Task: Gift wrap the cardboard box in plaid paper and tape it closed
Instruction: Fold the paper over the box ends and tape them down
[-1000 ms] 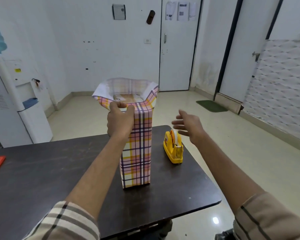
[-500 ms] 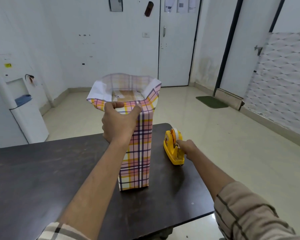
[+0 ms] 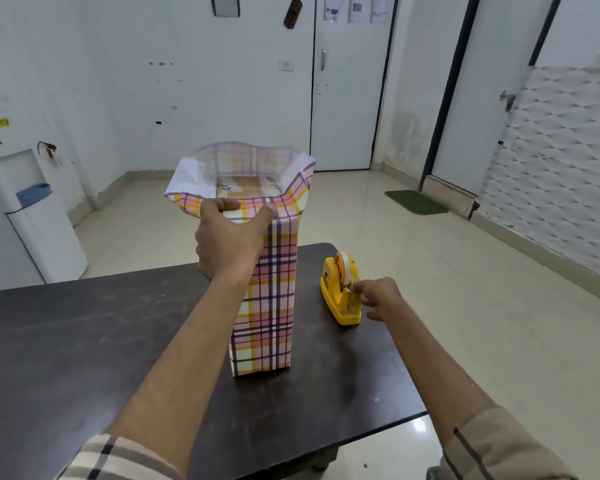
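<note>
Fingers (image 3: 222, 205) of left hand (image 3: 229, 244) curled round plaid paper (image 3: 274, 306) at open top of cardboard box (image 3: 246, 183), right hand (image 3: 378, 297) pinching near end of yellow tape dispenser (image 3: 340, 299), dark table (image 3: 84, 341)

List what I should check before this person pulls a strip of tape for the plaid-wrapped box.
1. Cardboard box stands upright on the table: ok.
2. Left hand grips the plaid paper near its top, holding the wrap together: ok.
3. Right hand is at the near end of the tape dispenser: ok.
4. Tape end pinched in its fingers: cannot tell.
5. Paper's top end folded shut: not ok, it stands open.
</note>
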